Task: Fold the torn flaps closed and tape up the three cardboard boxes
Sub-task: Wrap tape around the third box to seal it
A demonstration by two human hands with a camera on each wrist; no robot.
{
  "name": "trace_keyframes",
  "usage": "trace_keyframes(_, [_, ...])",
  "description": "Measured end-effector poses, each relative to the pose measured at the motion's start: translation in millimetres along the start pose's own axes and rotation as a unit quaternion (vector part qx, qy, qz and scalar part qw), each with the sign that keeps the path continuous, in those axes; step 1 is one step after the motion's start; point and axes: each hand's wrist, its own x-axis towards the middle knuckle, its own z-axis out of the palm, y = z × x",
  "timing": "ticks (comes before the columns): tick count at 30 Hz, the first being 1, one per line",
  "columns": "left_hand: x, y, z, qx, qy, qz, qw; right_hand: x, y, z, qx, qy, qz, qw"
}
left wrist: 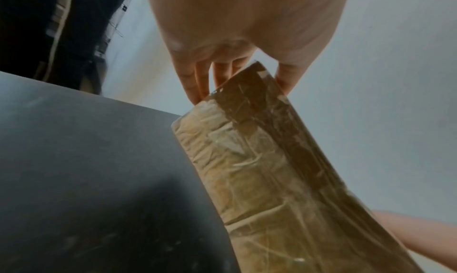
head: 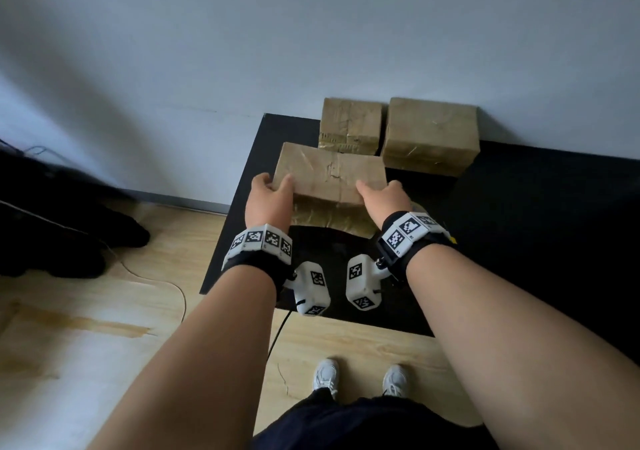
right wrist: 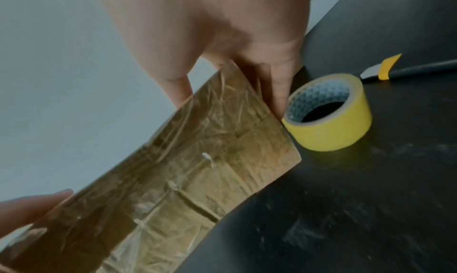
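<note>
I grip the near box (head: 330,176) at both ends, left hand (head: 268,195) and right hand (head: 386,198) with thumbs on top, tilting it off the black table (head: 519,224), probably to reach its flaps, tape roll (right wrist: 329,113) just right.

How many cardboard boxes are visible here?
3: one box held at its ends by both hands; two by the wall, the small box left of the large box. None seem hidden.
</note>
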Motion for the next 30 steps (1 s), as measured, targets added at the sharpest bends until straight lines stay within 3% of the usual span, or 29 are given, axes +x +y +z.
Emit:
trace_keyframes(8, [-22.2, 69.7, 49.6, -0.032, -0.064, 0.103, 0.992, -0.5, 16.7, -77.7, 0.131, 0.125, -0.002, 0.983])
trace_keyframes(14, [-54.1, 122.8, 120.3, 0.006, -0.129, 0.188, 0.974, 18.2, 54.9, -151.0, 0.184, 0.207, 0.027, 0.961])
trace_keyframes(18, [-73.2, 150.7, 182.9, 0.029, -0.189, 0.206, 0.96, 39.5, 89.6, -202.8, 0.21, 0.237, 0.055, 0.947])
trace_keyframes(23, [-97.5, 174.1, 260.5, 0.056, -0.237, 0.195, 0.95, 86.5, 133.1, -266.3, 0.187, 0.232, 0.065, 0.952])
trace_keyframes(30, [-95.4, 178.8, 344.0, 0.165, -0.238, 0.174, 0.941, 166.3, 164.2, -316.0, 0.087, 0.177, 0.073, 0.978])
